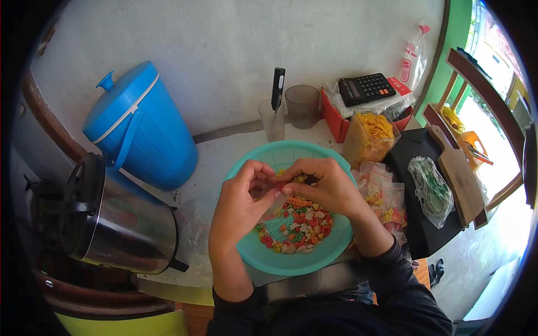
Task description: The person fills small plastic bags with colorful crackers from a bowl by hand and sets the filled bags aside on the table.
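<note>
Left hand (238,196): raised over the basin, curled inward, pinching a small clear bag (271,210) between thumb and fingers; exact grip partly hidden.
Right hand (325,187): meeting the left at the thumb tips, index finger bent, pinching at the same bag.
Small clear bag: held up between both hands, above the basin's middle; contents too obscured to tell.
Basin (295,271): turquoise, round, directly beneath the hands, resting on the pale table (206,152).
Snack pieces (307,235): scattered loose across the basin's bottom, in red, orange, green, yellow and cream, some ring-shaped.
Filled bags (394,203): piled just right of the basin, clear, showing similar colourful pieces.
Chip container (367,140): transparent, full of yellow chips, just behind those bags.
Cups (302,109): side by side behind the basin, the left one holding a black-handled tool (278,87).
Red box (332,119): near the wall, under plastic wrapping and a black calculator (367,89).
Far right: wooden board (457,176) beside a clear packet of green bands (430,190), on a black surface.
Far left: blue cooler (151,131) with handle, behind a shiny metal pot (134,215) with black lid.
</note>
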Available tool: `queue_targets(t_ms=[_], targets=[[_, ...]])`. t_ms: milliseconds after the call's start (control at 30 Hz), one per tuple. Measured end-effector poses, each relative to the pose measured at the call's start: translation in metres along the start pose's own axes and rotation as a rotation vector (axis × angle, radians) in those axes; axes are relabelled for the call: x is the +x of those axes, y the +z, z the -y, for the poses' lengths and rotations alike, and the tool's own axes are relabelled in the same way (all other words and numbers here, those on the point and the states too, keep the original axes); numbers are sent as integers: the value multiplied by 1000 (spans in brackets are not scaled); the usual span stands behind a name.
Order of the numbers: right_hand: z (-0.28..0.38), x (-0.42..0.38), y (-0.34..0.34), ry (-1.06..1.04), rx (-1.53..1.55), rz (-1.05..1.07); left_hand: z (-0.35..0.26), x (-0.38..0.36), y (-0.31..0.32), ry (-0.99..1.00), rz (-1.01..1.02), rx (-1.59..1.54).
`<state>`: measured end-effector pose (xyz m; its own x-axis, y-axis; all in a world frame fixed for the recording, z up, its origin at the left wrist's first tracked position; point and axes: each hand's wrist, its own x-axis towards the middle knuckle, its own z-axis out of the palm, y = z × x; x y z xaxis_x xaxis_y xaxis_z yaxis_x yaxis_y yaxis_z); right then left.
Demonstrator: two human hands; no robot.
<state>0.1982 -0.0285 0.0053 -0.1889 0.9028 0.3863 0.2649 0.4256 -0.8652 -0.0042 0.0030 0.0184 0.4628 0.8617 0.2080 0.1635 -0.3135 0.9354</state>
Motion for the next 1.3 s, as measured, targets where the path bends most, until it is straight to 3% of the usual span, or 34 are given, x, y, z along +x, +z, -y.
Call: queue_targets(t_ms=[333,733,933,1033,1133,1233,1300], targets=[[-10,1,-18,-71,135,164,1,-1,2,52,53,-70],[-22,3,-23,11,372,248,15,2,-3,87,156,-151],[-12,1,-23,19,177,158,15,9,-2,65,129,-204],[-7,1,-23,-84,-11,92,19,10,-2,65,110,-146],[-9,0,-20,-66,-35,26,20,9,-4,53,119,-124],[-2,0,-20,93,-13,18,21,10,-6,30,130,-140],[-2,0,-20,6,-78,14,20,10,-6,7,134,-147]])
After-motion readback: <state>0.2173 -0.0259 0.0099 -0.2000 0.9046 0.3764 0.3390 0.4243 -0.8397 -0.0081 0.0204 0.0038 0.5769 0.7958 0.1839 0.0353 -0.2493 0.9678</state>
